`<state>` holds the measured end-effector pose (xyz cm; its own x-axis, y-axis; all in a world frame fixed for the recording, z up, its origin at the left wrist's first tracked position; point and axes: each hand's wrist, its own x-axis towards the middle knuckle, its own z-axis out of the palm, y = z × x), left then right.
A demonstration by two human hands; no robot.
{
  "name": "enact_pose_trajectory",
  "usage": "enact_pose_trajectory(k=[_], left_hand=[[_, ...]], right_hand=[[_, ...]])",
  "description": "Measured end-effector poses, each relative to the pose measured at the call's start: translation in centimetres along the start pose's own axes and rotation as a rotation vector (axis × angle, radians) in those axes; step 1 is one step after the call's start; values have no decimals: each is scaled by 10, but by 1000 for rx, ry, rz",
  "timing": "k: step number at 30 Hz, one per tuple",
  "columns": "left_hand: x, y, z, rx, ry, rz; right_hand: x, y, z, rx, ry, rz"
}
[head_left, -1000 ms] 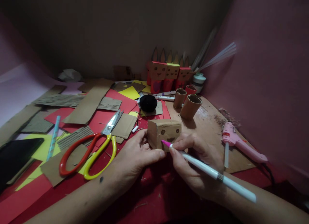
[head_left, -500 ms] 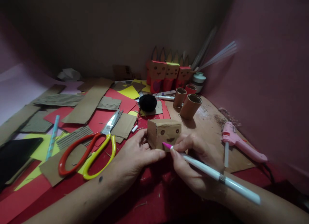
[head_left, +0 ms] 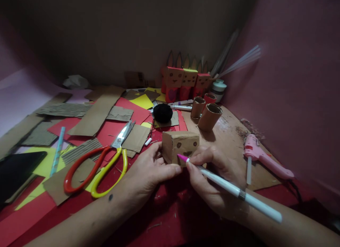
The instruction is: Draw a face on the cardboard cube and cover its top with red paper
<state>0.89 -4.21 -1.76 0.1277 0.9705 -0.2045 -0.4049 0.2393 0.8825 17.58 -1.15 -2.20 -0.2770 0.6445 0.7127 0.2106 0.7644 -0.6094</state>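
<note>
A small cardboard box (head_left: 168,147) with two drawn eyes and a mouth stands upright in front of me. My left hand (head_left: 151,169) grips it at its left side and lower edge, thumb along the bottom front. In my right hand (head_left: 212,179), a white marker (head_left: 225,185) with a pink tip is pinched; the tip is at the face, left of the mouth, which the marker and fingers partly cover. Left of my left hand lie scissors (head_left: 119,142) with one red and one yellow handle.
Cardboard strips (head_left: 97,112) and red and yellow paper spread over the left. Behind the box are a black yarn ball (head_left: 163,113), cardboard tubes (head_left: 209,117) and finished box-headed figures (head_left: 174,77). A pink glue gun (head_left: 268,163) lies at right, near a white jar (head_left: 219,89).
The marker tip has moved slightly left and up across the box's face, and my right hand has shifted with it. My left hand still holds the box in place.
</note>
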Motion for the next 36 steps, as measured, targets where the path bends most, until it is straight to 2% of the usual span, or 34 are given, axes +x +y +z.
enact_pose_trajectory(k=[4, 12, 26, 36], left_hand=[[-1, 0, -2, 5, 2, 6], [4, -4, -3, -6, -22, 12], [4, -6, -5, -6, -11, 26], [5, -7, -6, -3, 0, 17]], right_hand=[[1, 0, 0, -32, 15, -5], [2, 0, -1, -10, -48, -14], [-1, 3, 0, -15, -6, 17], [0, 1, -2, 13, -48, -6]])
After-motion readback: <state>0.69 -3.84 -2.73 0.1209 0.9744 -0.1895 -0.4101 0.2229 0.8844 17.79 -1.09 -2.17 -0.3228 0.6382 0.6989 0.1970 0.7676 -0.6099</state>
